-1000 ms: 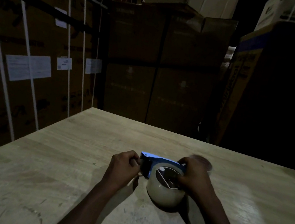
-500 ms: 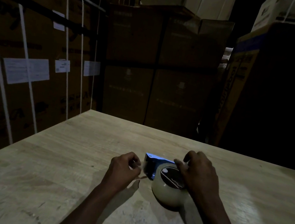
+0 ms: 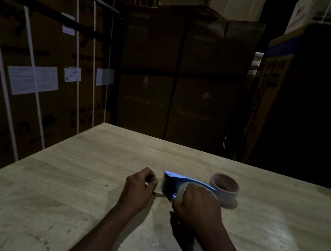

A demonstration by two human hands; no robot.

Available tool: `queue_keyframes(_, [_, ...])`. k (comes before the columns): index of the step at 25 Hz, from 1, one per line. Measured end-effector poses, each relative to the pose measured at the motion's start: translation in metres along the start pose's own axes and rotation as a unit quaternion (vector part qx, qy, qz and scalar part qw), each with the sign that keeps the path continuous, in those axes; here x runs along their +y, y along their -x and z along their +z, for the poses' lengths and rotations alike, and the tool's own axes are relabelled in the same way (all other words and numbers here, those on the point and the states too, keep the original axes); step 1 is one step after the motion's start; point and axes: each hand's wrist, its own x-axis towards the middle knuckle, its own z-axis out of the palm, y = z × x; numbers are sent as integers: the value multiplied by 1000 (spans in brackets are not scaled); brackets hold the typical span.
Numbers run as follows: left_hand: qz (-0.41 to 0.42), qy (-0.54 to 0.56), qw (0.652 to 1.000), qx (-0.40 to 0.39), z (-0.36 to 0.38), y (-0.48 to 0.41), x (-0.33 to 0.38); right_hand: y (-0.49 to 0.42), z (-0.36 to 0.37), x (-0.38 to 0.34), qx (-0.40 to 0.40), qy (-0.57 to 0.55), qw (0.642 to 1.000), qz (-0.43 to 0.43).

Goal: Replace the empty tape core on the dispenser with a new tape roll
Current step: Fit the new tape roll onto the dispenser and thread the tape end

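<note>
Stacked cardboard boxes (image 3: 182, 73) wall you in, and it's pretty dim, so the pale wooden tabletop (image 3: 61, 184) is the only lit spot. Your right hand (image 3: 194, 205) clamps over the new tape roll (image 3: 182, 189) sitting in the blue dispenser (image 3: 175, 177), probably to pin it down. Your left hand (image 3: 138, 184) has its fingers pinched shut on the loose tape end (image 3: 159, 195), looks like threading. The empty core (image 3: 224, 188) stands just behind the dispenser.

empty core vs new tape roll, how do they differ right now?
The empty core stands free on the wooden table, untouched; the new tape roll sits in the blue dispenser under the right hand. The core shows a hollow pinkish-brown ring; the roll looks pale and glossy. Both are round.
</note>
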Motion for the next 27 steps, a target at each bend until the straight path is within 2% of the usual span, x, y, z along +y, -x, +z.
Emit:
queue_keyframes(8, [-10,-4,1000,10,2,-2,-3,-2,12,3,8,-27,999,17])
queue_keyframes(19, [-28,2,1000,6,8,-6,-1,-2,14,2,15,-8,999,28])
queue_keyframes(27, [1,18,998,54,9,-8,-4,-2,16,5,18,-23,999,21])
